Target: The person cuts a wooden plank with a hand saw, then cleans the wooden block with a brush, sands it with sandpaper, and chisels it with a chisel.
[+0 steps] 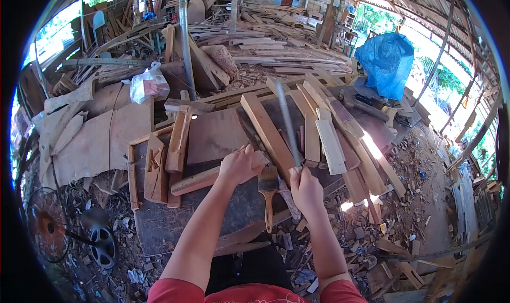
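My right hand (306, 190) is closed round the near end of a long, thin metal tool (288, 120), which points away from me and is smeared by motion. My left hand (240, 165) is closed at the right end of a squared wooden block (197, 181) lying on the dark work table (175, 226). Between my hands lies a paintbrush (269, 191) with dark bristles and a wooden handle, pointing towards me. A thick wooden beam (268, 130) slants across the table just beyond my hands.
Wooden pieces (178, 141) stand left on the table; several planks (330, 146) lie at the right. A metal post (186, 43) rises behind. Farther off are a plastic bag (150, 83), a blue tarp (387, 64) and a fan (49, 226). Wood scraps (366, 239) litter the ground.
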`<state>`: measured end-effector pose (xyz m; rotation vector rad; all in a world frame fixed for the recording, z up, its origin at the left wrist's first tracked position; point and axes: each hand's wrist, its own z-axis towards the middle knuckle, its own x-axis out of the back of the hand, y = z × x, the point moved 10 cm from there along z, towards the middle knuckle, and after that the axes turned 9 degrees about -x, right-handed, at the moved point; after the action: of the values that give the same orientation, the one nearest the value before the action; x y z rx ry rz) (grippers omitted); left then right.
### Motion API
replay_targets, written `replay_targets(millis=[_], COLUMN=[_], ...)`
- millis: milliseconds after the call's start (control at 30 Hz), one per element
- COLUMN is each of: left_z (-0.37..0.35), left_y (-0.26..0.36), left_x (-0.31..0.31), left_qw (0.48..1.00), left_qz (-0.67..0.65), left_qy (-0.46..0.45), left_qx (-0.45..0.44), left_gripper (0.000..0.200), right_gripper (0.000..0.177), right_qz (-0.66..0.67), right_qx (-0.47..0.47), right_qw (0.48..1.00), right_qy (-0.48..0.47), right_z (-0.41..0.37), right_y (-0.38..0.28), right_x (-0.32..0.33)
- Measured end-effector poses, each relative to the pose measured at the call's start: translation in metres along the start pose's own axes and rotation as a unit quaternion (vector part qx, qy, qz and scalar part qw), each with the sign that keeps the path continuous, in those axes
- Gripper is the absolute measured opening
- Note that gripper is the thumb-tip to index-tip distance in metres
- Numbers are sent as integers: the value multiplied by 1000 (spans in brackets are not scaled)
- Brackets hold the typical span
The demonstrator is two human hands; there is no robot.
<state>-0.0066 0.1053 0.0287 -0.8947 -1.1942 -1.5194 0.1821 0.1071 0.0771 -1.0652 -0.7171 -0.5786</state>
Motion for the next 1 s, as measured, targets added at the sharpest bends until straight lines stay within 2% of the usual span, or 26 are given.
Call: replay_targets(millis=[33,100,133,200,333,433,533,700,800,1000], left_z=[0,-1,-1,-2,-1,-1,-2,-2,0,-1], left_y=[2,2,0,5,2,5,4,5,2,1], left_x=[2,1,-1,4,1,4,4,5,1,3], left_qw=[1000,999,999,999,1000,1000,1000,998,1000,1000], left_qz=[-1,-20,-21,29,22,17,1,31,17,23], left_qy=[0,-26,-25,18,-3,-2,-4,47,7,-3], left_qx=[-1,12,13,-21,-10,-19,-12,-40,-23,-9], left_gripper=[69,70,70,69,69,68,68,68,67,59], right_gripper=[30,33,35,35,36,36,36,36,36,35], right_qz=[-1,-43,-52,-58,-45,-68,-91,-103,-102,-105], right_qx=[-1,44,38,19,-12,1,-1,-4,-2,-2], right_qw=[1000,996,994,993,992,986,986,984,983,983], right_qy=[1,-57,-94,-104,-118,-149,-141,-146,-153,-154], right_z=[0,0,-1,-1,2,5,9,13,14,16], right_y=[2,1,4,7,2,0,-2,-5,-9,-10], right_x=[-3,-34,-48,-60,-61,-72,-74,-75,-75,-78])
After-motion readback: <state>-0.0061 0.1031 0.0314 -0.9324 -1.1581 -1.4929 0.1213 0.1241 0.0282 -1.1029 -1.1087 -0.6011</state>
